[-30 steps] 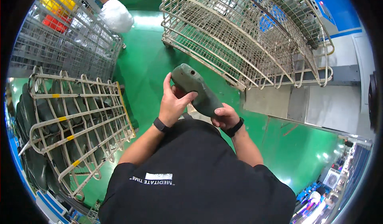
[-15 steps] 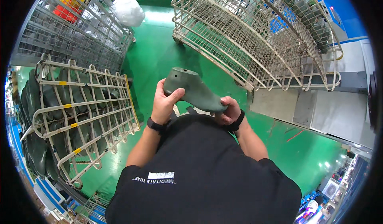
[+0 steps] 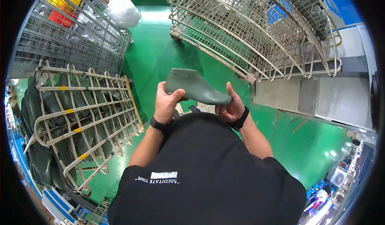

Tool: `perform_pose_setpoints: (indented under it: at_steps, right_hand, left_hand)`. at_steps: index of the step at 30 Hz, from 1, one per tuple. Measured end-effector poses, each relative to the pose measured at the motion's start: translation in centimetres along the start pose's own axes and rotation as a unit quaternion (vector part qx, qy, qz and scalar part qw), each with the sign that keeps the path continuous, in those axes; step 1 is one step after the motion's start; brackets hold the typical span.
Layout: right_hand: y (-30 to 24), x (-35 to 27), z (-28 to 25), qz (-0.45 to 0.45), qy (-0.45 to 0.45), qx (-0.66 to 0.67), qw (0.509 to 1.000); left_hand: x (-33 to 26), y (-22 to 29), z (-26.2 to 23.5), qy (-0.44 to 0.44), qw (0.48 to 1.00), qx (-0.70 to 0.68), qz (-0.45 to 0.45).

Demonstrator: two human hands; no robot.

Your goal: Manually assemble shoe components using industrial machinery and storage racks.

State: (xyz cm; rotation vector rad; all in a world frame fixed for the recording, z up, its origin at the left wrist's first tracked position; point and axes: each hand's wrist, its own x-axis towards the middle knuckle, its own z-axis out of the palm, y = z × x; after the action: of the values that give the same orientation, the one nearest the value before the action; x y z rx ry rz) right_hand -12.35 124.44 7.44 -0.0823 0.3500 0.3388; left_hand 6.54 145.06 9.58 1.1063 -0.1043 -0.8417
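I hold a grey-green shoe last [image 3: 196, 89] in front of my chest, lying nearly level with its toe pointing right. My left hand [image 3: 167, 103] grips its heel end, thumb on top. My right hand [image 3: 229, 107] supports the toe end from below, thumb raised beside it. Both wrists wear dark bands. To my left stands a cream wire rack [image 3: 86, 116] filled with several dark green lasts.
A large wire cart [image 3: 256, 36] stands ahead on the green floor, with a few lasts at its top right. A mesh cage [image 3: 60, 40] with yellow and red items and a white bag [image 3: 122, 10] is at upper left. A grey machine housing [image 3: 341, 96] is on the right.
I have turned the last from a steep tilt to nearly level and raised it a little. My view has shifted slightly, so the rack and cart sit lower in the picture.
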Motion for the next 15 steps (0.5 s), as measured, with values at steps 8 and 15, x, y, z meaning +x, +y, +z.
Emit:
perform_pose_setpoints:
  at_steps: [8, 15]
  right_hand:
    - [2.9, 0.8, 0.2, -0.084, 0.075, -0.034, 0.993]
    - [5.7, 2.3, 0.7, -0.160, 0.248, -0.099, 0.950]
  left_hand:
    - [0.2, 0.9, -1.2, -0.029, 0.999, 0.025, -0.024]
    - [1.2, -0.6, -4.5, -0.058, 0.986, 0.073, -0.141]
